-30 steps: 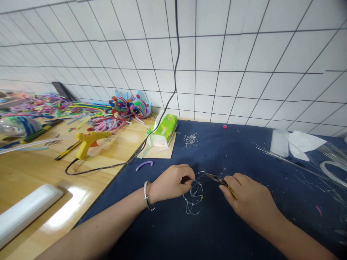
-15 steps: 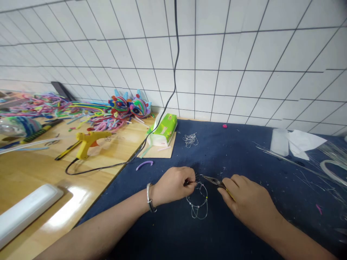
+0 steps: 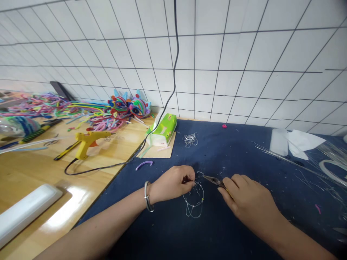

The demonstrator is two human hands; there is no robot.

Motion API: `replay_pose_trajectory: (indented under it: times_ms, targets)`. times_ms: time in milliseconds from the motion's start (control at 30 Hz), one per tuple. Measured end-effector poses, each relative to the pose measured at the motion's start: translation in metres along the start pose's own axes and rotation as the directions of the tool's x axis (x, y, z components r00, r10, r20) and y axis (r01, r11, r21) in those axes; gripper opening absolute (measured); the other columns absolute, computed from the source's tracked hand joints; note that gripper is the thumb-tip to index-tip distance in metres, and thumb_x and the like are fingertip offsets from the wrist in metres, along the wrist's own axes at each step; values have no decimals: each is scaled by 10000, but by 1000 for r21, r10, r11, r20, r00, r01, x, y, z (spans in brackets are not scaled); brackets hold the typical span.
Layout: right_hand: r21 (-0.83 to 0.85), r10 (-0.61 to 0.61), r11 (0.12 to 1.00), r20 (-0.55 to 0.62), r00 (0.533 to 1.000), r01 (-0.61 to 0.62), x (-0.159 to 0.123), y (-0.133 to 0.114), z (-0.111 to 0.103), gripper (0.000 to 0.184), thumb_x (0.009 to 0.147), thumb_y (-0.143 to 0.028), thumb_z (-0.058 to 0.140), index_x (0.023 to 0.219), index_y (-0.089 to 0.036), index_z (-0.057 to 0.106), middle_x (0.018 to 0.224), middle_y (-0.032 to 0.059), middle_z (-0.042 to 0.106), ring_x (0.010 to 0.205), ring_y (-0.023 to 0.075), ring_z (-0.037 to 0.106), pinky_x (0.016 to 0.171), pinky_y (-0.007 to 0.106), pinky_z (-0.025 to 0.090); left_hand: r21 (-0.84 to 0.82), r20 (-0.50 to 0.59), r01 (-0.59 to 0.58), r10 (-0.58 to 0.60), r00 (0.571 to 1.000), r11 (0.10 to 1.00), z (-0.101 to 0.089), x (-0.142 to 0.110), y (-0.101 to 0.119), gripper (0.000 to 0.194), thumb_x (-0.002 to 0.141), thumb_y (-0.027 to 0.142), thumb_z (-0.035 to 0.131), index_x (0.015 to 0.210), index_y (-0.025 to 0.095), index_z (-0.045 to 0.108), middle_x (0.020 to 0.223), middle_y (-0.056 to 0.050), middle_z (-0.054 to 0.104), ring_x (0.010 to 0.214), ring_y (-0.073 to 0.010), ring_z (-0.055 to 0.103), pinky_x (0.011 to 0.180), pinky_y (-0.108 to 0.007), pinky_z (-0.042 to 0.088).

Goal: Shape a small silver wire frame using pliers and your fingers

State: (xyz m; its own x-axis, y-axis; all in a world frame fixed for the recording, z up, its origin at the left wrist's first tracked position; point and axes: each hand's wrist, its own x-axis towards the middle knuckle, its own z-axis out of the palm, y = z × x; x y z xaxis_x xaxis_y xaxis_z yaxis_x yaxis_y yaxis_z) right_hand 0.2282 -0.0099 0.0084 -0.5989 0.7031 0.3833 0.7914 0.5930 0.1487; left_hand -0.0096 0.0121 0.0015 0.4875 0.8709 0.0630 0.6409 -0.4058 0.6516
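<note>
Pinched between the fingers of my left hand (image 3: 177, 183) is a round wire frame (image 3: 202, 203), a thin ring with coloured bits along it and a looser loop hanging below. My right hand (image 3: 244, 195) is closed round the yellow handles of a pair of needle-nose pliers (image 3: 214, 180). The pliers' tip points left and sits at a short wire end beside my left fingertips. Whether the jaws grip that wire is too small to tell. My curled fingers hide the upper left of the ring.
A tangle of wire (image 3: 190, 140) lies beyond my hands, near a green tissue pack (image 3: 166, 126). To the left are a yellow glue gun (image 3: 88, 142), a cutter knife (image 3: 67, 150) and coloured pipe cleaners (image 3: 40, 104). Straight wires (image 3: 284, 155) and white sheets (image 3: 303, 142) lie at right.
My left hand has shifted slightly left, and the wire ring has swung a little left with it. The right hand and pliers have stayed almost in place.
</note>
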Motion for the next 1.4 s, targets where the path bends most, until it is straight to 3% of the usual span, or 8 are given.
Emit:
replay_pose_trajectory:
  times_ms: [300, 567, 800, 1100, 1267, 1400]
  targets:
    - [74, 70, 995, 48, 996, -73, -2, 2, 4, 226, 867, -337, 431, 789, -203, 595, 659, 13, 518, 603, 126, 484, 535, 248, 306, -86, 105, -18, 27, 994, 996, -2, -2, -1, 144, 689, 50, 443, 734, 153, 534, 623, 35, 518, 530, -65, 453, 494, -171, 352]
    - [373, 157, 905, 150, 976, -203, -1, -2, 2, 251, 874, -356, 397, 870, -205, 598, 724, 19, 550, 656, 133, 519, 584, 248, 373, -91, 56, 6, 0, 998, 996, 4, -1, -2, 114, 728, 90, 458, 730, 152, 554, 632, 37, 530, 543, -63, 456, 520, -173, 354]
    - [704, 174, 564, 410, 895, -432, 6, -13, -8, 259, 894, -370, 365, 815, -215, 557, 694, -19, 548, 627, 107, 511, 582, 231, 383, -149, 21, 47, -44, 999, 988, 14, -1, 0, 93, 740, 116, 484, 739, 152, 569, 687, 22, 576, 583, -77, 494, 543, -185, 375]
    - [785, 195, 267, 524, 829, -558, 7, -23, -4, 320, 892, -430, 354, 804, -204, 562, 702, -10, 556, 607, 101, 493, 544, 226, 386, -139, -39, 8, -13, 999, 990, 28, -3, 10, 153, 705, 66, 477, 767, 154, 586, 715, 14, 596, 584, -78, 503, 537, -185, 378]
    - [802, 177, 23, 585, 792, -597, 6, -30, -1, 327, 879, -455, 374, 824, -193, 562, 701, 0, 549, 569, 92, 481, 512, 219, 405, -87, -50, -29, 24, 998, 996, 30, -4, 15, 164, 683, 43, 469, 747, 152, 573, 685, 18, 588, 578, -81, 502, 544, -188, 378]
    - [808, 205, -179, 589, 782, -561, 5, -35, -2, 336, 879, -462, 375, 805, -183, 550, 685, 4, 508, 665, 124, 519, 504, 214, 398, -31, -57, -52, 50, 997, 998, 29, -5, 18, 148, 679, 43, 474, 731, 154, 557, 659, 26, 567, 574, -81, 491, 546, -188, 368]
